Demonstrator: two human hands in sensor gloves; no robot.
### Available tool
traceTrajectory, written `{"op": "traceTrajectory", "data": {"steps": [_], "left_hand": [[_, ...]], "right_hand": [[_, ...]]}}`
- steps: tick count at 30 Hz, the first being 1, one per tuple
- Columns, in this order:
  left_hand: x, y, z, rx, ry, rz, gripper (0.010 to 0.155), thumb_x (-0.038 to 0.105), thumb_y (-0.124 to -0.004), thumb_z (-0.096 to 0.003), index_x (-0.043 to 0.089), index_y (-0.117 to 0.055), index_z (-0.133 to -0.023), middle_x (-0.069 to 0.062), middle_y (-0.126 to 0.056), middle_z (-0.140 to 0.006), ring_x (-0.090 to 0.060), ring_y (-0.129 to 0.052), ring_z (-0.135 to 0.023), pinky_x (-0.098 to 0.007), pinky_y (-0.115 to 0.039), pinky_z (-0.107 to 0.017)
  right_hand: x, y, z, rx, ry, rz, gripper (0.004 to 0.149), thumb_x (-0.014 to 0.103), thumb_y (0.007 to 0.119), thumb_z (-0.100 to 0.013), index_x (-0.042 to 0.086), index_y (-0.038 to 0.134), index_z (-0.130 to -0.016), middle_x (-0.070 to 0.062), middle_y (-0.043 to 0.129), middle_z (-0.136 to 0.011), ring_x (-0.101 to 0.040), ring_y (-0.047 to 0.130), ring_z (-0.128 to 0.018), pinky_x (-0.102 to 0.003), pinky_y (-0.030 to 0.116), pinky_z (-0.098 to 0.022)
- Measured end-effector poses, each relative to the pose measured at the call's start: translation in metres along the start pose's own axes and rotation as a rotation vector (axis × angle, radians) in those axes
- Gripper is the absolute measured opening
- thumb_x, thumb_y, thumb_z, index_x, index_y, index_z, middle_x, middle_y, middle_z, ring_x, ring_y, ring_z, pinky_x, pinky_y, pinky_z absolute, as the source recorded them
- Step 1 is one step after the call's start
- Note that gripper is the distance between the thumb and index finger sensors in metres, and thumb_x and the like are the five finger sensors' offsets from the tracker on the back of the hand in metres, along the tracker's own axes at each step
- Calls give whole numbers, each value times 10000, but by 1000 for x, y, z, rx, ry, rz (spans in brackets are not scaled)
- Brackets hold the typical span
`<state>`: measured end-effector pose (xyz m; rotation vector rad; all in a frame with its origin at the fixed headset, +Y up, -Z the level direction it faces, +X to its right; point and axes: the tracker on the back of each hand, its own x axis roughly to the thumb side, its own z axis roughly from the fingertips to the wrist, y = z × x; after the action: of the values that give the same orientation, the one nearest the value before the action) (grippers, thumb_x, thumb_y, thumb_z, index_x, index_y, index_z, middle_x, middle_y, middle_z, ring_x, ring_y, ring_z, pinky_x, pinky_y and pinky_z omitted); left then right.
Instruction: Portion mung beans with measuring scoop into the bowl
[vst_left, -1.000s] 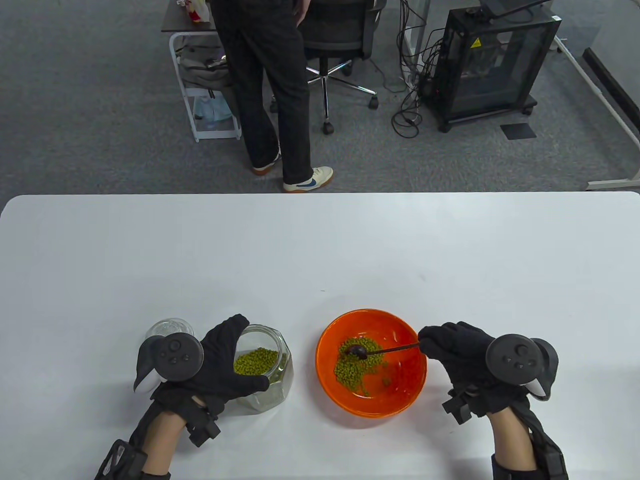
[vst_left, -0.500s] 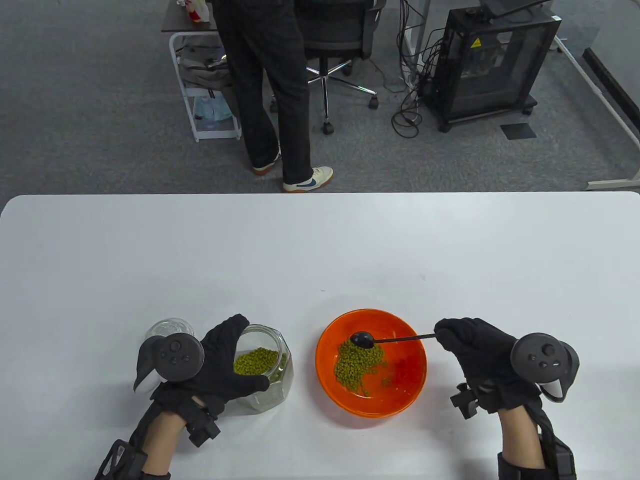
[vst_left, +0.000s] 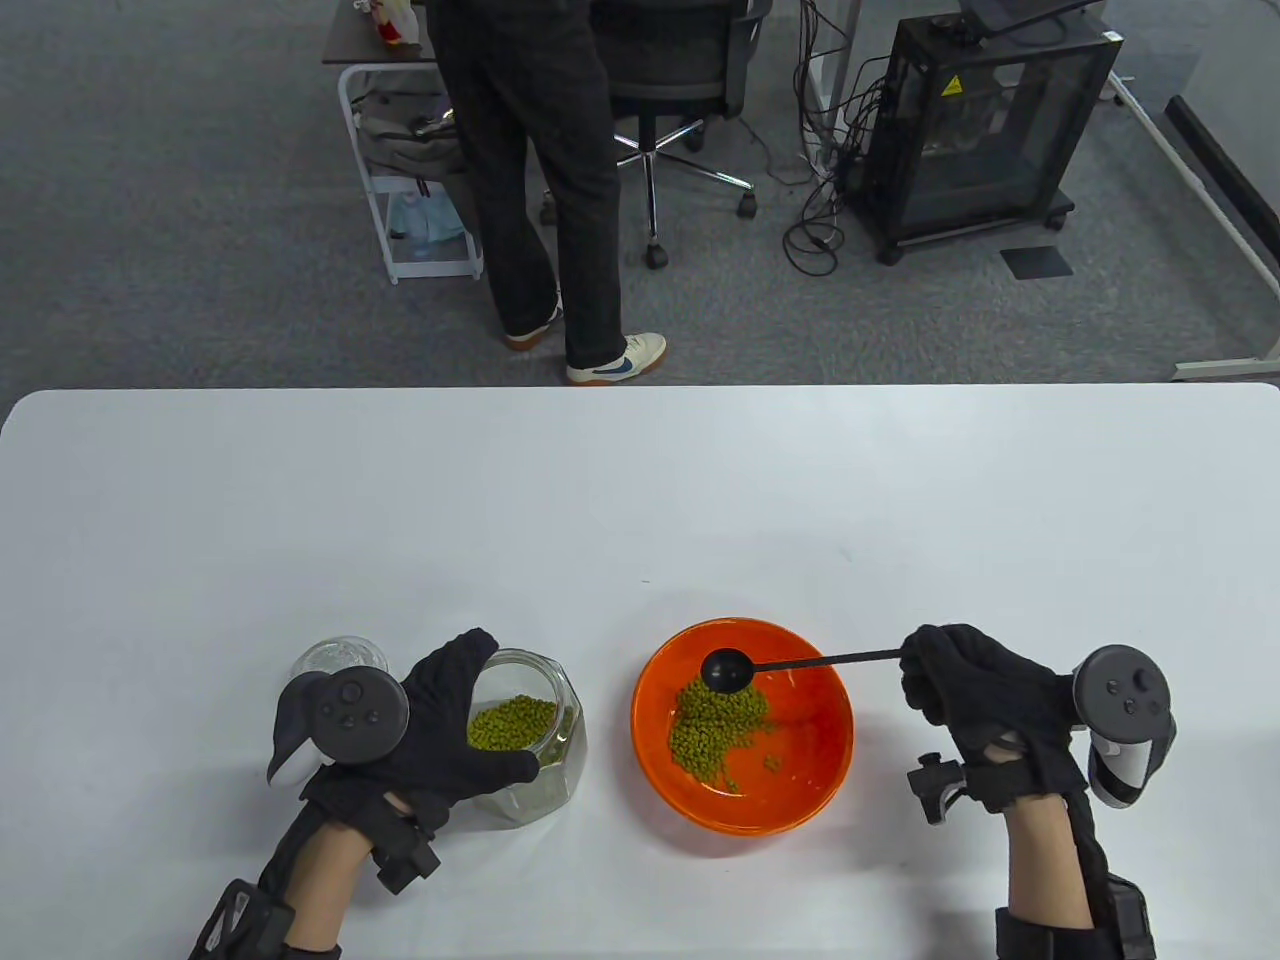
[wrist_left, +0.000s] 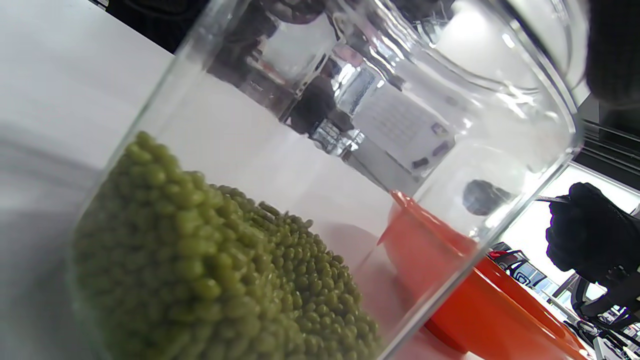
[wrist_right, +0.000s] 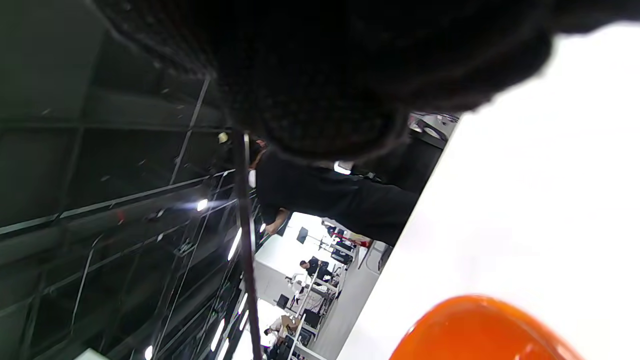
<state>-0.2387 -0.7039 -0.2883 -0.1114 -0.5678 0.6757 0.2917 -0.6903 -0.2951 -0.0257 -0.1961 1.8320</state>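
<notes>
An orange bowl (vst_left: 800, 780) near the table's front holds a pile of green mung beans (vst_left: 715, 725). My right hand (vst_left: 975, 690) pinches the thin handle of a black measuring scoop (vst_left: 728, 670), whose head hovers over the bowl's far side, bowl-side up and level. My left hand (vst_left: 440, 725) wraps round a clear glass jar (vst_left: 535, 745) with mung beans (wrist_left: 215, 280) in its bottom. In the left wrist view the jar (wrist_left: 450, 115) fills the frame, with the bowl (wrist_left: 480, 305) and scoop (wrist_left: 482, 197) seen through it. The right wrist view shows the handle (wrist_right: 245, 240) and the bowl's rim (wrist_right: 480, 325).
A glass lid (vst_left: 338, 655) lies just behind my left hand. Beyond the table's far edge a person (vst_left: 540, 180) stands by an office chair (vst_left: 680, 90), a white rack (vst_left: 410, 200) and a black cabinet (vst_left: 985, 120) with cables.
My right hand moved right and lifted the scoop out of the bean pile, turning it level above the bowl. The left hand and jar stayed still.
</notes>
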Motion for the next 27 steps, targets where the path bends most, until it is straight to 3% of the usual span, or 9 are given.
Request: {"op": "traceTrajectory", "data": {"steps": [4, 15, 20, 27], "left_hand": [[0, 0, 0, -1, 1, -1, 1246, 856, -834, -402, 8, -242, -1097, -307, -369, -1149, -600, -548, -1031, -759, -490, -722], [0, 0, 0, 0, 1, 1, 1246, 854, -838, -401, 9, -242, -1097, -307, -371, -1148, -602, -547, -1029, -759, -492, -722], [0, 0, 0, 1, 2, 3, 1249, 851, -844, -398, 6, -246, -1096, -309, -373, -1147, -603, -550, -1028, -760, -492, -721], [-1, 0, 0, 1, 2, 6, 1250, 850, -847, -396, 6, -247, -1096, -310, -372, -1147, -604, -551, -1028, -759, -493, -722]], "right_hand": [[-9, 2, -1, 19, 100, -132, 431, 482, 811, -477, 105, 989, -586, -65, 1066, -338, -208, 998, -149, -371, 867, -157], [3, 18, -4, 70, 92, -284, 430, 485, 813, -483, 101, 990, -562, -55, 1062, -319, -202, 993, -136, -367, 864, -151], [34, 35, -3, 98, 70, -240, 429, 483, 813, -486, 98, 987, -564, -56, 1061, -320, -201, 991, -140, -367, 864, -153], [88, 85, -4, 190, -11, -185, 431, 482, 814, -483, 97, 988, -564, -58, 1060, -320, -203, 990, -138, -369, 863, -152]]}}
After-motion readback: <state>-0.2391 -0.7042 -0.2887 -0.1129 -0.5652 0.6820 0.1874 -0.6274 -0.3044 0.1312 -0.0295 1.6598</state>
